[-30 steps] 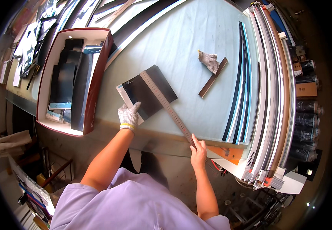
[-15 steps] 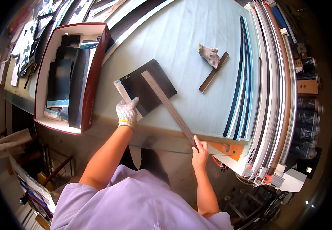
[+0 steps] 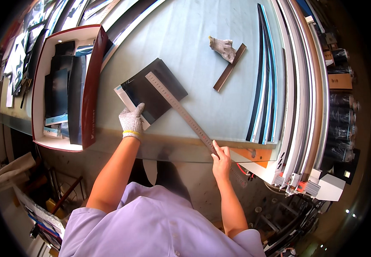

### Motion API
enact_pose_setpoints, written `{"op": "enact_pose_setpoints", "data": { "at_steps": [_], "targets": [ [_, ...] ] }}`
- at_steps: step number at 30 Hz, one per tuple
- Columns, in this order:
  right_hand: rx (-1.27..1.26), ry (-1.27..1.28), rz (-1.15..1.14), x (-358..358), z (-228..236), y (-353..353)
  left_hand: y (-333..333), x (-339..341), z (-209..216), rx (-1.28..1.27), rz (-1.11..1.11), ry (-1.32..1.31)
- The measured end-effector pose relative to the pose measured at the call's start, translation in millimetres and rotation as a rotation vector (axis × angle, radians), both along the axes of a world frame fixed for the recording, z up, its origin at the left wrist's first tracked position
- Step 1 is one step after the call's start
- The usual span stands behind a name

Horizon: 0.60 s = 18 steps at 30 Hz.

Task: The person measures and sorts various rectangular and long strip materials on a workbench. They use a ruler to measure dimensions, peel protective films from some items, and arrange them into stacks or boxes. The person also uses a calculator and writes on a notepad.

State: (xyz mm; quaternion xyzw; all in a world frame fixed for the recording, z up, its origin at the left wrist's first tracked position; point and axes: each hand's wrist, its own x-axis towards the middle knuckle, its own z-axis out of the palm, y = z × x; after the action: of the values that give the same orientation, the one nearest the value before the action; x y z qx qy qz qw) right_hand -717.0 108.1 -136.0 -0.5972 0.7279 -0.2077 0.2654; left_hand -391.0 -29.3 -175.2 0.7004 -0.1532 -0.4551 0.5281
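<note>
Left hand [image 3: 131, 120], in a grey knit glove with yellow trim at the cuff, grasps the pale-banded near-left edge of a dark sheet [image 3: 138, 92], thumb on top. Right hand [image 3: 222, 162], bare, pinches a steel ruler [image 3: 179, 109], index finger laid along it. Ruler slants across the sheet, far end inside the sheet's outline, near part crossing the front edge of the table [image 3: 181, 47]. Sheet is over the near-left part of the tabletop, to the right of a red-walled box [image 3: 90, 107] of dark and blue-banded pieces; a narrow gap separates the two. Open room extends from the sheet's right side to a crumpled glove [image 3: 223, 49] touching a brown bar [image 3: 228, 70]. Long dark-and-blue strips [image 3: 261, 85] lie farther right, near the rails [image 3: 309, 90].

Hard to make out: left fingertips are out of sight; whether the sheet is single or stacked, cannot tell. Right hand covers part of the ruler, and its tail beyond the hand is faint against the floor. Rails and the upper-left strips [image 3: 130, 25] are cut off at the top of the view
</note>
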Motion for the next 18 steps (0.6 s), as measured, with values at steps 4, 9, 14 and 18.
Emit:
{"op": "enact_pose_setpoints", "data": {
  "at_steps": [4, 9, 14, 18],
  "targets": [
    [-0.006, -0.003, 0.002, -0.1, 0.1, 0.3, -0.6, 0.6, 8.3, 0.069, -0.04, 0.004],
    [-0.017, -0.012, 0.027, -5.9, -4.6, 1.8, 1.0, -3.4, 7.2, 0.016, -0.002, 0.003],
    [-0.046, -0.185, -0.138, 0.3, -13.7, -17.6, 7.6, -4.4, 7.5, -0.094, -0.03, -0.006],
    [-0.055, 0.005, -0.144, 4.1, -17.9, -64.3, 38.1, 6.6, 51.1, -0.099, -0.019, 0.054]
  ]
}}
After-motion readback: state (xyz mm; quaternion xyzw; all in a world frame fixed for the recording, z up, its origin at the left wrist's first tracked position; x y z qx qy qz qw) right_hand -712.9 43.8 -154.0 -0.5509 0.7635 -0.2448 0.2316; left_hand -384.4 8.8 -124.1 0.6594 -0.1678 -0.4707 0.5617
